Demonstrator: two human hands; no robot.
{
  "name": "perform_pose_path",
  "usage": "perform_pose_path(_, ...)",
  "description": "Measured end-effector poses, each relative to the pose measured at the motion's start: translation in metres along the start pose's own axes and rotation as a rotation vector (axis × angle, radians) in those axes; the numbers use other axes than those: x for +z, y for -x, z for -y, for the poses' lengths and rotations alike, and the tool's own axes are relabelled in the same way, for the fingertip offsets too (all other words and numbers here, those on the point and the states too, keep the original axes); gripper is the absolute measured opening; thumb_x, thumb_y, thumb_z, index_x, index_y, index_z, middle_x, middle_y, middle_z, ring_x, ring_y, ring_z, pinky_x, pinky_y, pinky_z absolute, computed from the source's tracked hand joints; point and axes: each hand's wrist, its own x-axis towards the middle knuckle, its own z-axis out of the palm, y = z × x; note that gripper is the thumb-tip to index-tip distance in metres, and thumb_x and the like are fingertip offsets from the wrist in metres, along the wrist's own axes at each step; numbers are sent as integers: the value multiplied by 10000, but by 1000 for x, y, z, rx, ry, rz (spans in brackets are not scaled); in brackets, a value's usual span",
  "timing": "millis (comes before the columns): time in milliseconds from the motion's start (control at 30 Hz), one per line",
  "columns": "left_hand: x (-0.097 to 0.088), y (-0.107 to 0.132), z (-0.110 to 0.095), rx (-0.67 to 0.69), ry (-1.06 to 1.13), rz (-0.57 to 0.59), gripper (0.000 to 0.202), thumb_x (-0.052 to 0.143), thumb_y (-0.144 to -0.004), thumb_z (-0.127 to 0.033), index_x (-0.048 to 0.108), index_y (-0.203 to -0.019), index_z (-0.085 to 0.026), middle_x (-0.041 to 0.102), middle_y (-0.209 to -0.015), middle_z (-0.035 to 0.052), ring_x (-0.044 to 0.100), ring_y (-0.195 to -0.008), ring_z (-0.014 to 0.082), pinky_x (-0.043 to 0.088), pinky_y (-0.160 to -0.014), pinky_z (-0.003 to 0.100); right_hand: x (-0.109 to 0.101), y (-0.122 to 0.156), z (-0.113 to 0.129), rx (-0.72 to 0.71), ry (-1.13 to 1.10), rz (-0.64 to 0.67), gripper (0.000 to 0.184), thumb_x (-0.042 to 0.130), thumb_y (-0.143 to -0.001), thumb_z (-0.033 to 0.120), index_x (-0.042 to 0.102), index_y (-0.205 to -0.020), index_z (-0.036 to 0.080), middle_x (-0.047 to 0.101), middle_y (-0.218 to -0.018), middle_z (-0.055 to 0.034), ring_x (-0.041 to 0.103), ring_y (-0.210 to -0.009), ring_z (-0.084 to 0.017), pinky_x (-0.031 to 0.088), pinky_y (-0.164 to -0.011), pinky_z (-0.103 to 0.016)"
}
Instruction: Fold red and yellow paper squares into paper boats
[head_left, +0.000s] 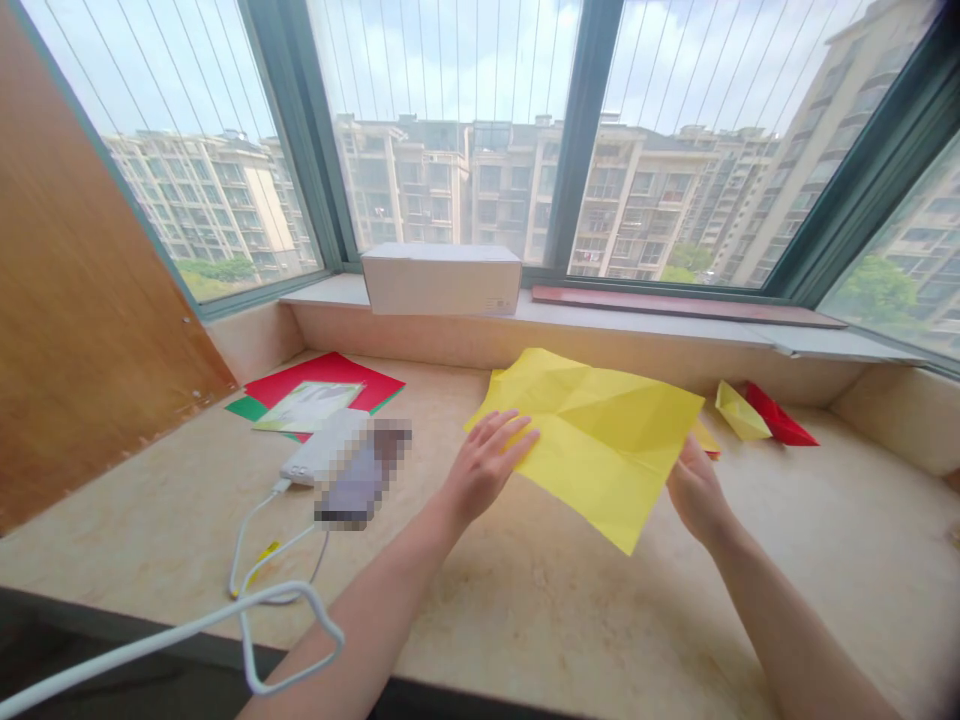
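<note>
A creased yellow paper sheet (592, 430) is held up a little above the beige stone ledge (570, 610), unfolded and slightly tilted. My left hand (484, 465) grips its left edge, fingers stretched over the top of the sheet and thumb beneath. My right hand (696, 488) pinches the right edge, with most of its fingers hidden behind the paper.
A folded yellow paper piece (739, 412) and a red one (780, 418) lie at the right. Red and green sheets (322, 385) lie at the left, beside a white power bank (319, 455), a blurred device and a white cable (247, 590). A white box (441, 278) sits on the windowsill.
</note>
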Motion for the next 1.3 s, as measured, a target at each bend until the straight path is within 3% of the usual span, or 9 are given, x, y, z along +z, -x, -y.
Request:
perform_pose_path(167,29,-16,22,-245,-192,234,342,457,-940,-102,632,-1212,-210,635,-1189,123,551,-1160,272,424,-1014,453,-3,-12,-40,122,643,92,407,469,-939,345,622,-1239,117,608,-1318,-202,561,-1245,-313,438,-1032,-468)
perform_pose_path(367,54,-25,28,-224,-145,351,154,555,-920,-215,691,-969,-161,686,-968,118,625,-967,255,473,-889,406,-3,-16,-65,191,755,133,452,509,-919,388,635,-1243,99,701,-1157,-206,655,-1095,-320,484,-924,-435)
perform_pose_path(500,63,-19,28,-208,-84,398,339,538,-934,-436,666,-1106,-173,693,-1134,132,613,-1111,263,432,-999,437,-2,-18,-63,214,795,110,369,491,-931,373,700,-1139,151,747,-1005,-179,694,-977,-317,487,-840,-427)
perform_pose_path(667,68,-15,28,-226,-30,423,363,438,-985,-384,639,-1199,-172,605,-1345,138,503,-1301,271,337,-1105,494,-10,-22,-54,252,794,2,314,450,-943,271,745,-880,182,746,-780,-140,706,-747,-264,480,-715,-361)
perform_pose_path(833,53,-22,10,-287,192,267,436,418,-983,-395,589,-1299,-146,549,-1405,162,436,-1361,290,254,-1166,516,-18,-22,-26,225,728,-261,384,339,-1002,288,660,-1105,104,740,-894,-178,703,-808,-277,501,-733,-381)
perform_pose_path(933,41,-24,-10,-479,636,199,563,388,-972,-520,544,-1356,-138,565,-1380,185,498,-1309,299,351,-1119,503,-1,-11,10,-82,479,-246,263,436,-987,285,663,-1057,171,748,-1017,-127,704,-941,-248,528,-851,-378)
perform_pose_path(1067,29,-21,-32,-763,1256,261,673,431,-921,-627,497,-1401,-160,600,-1333,188,597,-1193,320,472,-999,511,38,9,68,-528,165,139,234,472,-964,146,634,-1117,220,707,-1191,-93,638,-1157,-219,477,-1025,-430)
perform_pose_path(1200,25,-16,-34,-846,1312,122,606,676,-821,-514,584,-1306,-163,650,-1272,152,582,-1207,322,422,-1064,479,63,20,101,-608,131,419,214,484,-959,152,645,-1086,214,689,-1229,-78,602,-1210,-217,450,-1067,-444)
perform_pose_path(1300,27,-10,-26,-979,1255,-36,515,660,-837,-486,627,-1231,-156,647,-1276,154,565,-1237,317,385,-1098,480,69,21,97,-577,142,384,220,542,-943,211,651,-1134,225,655,-1286,-99,575,-1237,-253,470,-1038,-463)
